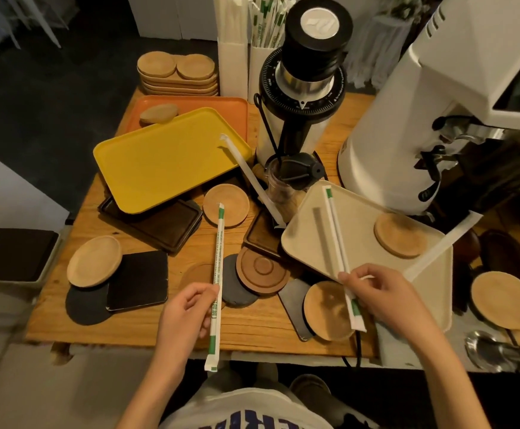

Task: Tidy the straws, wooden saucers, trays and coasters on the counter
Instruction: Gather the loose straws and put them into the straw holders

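- left hand (187,317) is curled round the left straw (218,243), a green-printed wrapped one, gripping it below its middle. the lower end hangs off the near edge of the surface (252,329).
- right hand (385,298) pinches the right straw (334,224) between thumb and fingers, low on its length. the upper part is raised over the cream tray (364,243).
- this one is blurred, so i cannot tell whether it is one straw or two.
- both straws run near to far, top ends pointing away from me, roughly parallel and well apart.
- key relation: the straw cup (262,72), which holds matching green-printed straws, stands at the back of the surface. it is beyond the yellow tray (166,162), just beside the grinder (305,78) and straight ahead between the two hands.
- my read: the held straws already point that way, so each needs a forward reach and a tip to upright, not a turn.
- my read: the left hand has the clearer line over the yellow tray, while the grinder stands in the right hand's way.
- loose and not held: a white straw (246,174) slanting across the yellow tray's corner, and a second white straw (438,246) over the cream tray's far right edge.
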